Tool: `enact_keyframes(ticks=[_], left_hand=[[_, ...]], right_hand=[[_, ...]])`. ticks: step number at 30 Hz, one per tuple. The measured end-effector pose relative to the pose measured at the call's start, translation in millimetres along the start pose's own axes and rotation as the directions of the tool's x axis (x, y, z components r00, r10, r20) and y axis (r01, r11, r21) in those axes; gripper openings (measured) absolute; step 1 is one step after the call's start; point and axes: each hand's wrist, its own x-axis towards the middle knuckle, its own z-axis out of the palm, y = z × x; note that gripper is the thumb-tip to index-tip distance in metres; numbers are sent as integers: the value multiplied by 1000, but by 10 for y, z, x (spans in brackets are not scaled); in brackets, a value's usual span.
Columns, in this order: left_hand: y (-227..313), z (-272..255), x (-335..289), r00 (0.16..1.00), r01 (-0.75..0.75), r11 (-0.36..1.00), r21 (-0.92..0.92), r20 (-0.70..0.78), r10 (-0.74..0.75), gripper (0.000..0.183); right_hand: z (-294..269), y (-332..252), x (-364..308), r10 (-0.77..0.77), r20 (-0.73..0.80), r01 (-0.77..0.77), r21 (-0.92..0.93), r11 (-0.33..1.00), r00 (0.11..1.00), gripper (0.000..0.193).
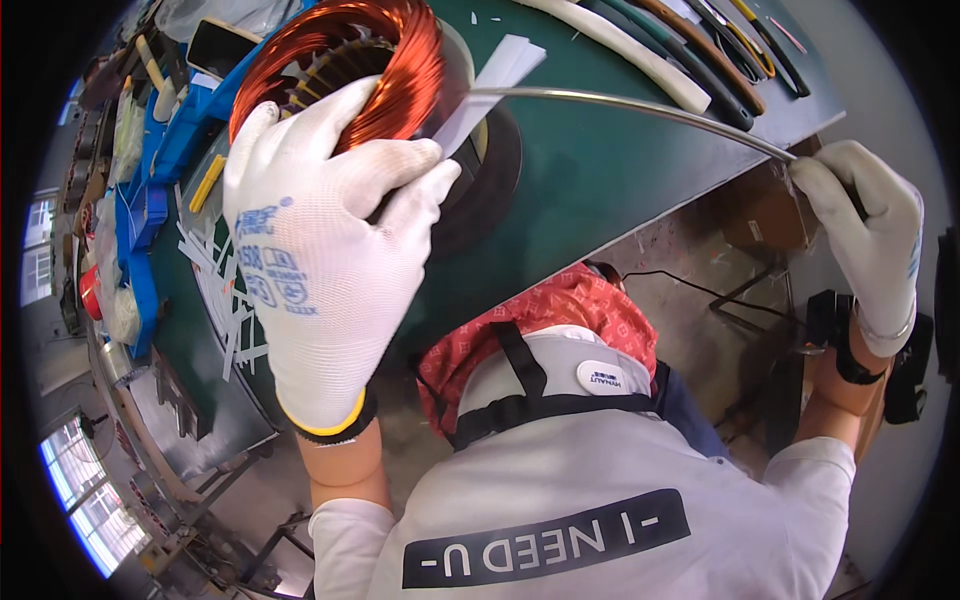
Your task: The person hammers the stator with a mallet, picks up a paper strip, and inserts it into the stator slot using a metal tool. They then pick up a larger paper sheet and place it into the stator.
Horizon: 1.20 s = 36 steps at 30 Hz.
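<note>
Bright, even daylight fills the scene, with windows (pixel 75 490) glowing blown-out at the lower left. The copper coil (pixel 395 70) shows soft sheen and the metal rod (pixel 640 110) a thin glint. Fisheye bending curves the green table (pixel 600 180) edge, and black vignette rings the corners. The centre is sharp; the rim smears slightly.

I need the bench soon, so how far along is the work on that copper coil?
Done: the copper winding already sits in its core. In hand: the left hand steadies the coil by a white paper strip, and the right hand holds a long metal rod reaching into it. Left: loose white strips still lie on the green table.
</note>
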Motion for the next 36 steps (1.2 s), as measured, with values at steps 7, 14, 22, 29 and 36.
enact_keyframes(ticks=[7,14,22,29,36], left_hand=[[-30,36,-14,999,-30,999,31,-41,31,23],[-75,160,-95,993,-68,997,-40,-95,64,22],[76,167,-59,945,288,919,-269,-77,-319,27],[-40,284,-30,957,200,954,-222,-164,-239,21],[-108,229,-93,971,164,946,-281,-122,-205,21]], right_hand=[[160,-121,152,-71,41,73,-57,996,997,7],[602,-293,213,7,58,-15,143,990,998,6],[1111,432,568,-120,157,49,392,919,980,20],[1129,396,742,-167,302,17,444,896,939,24],[949,168,280,113,364,-282,453,846,924,25]])
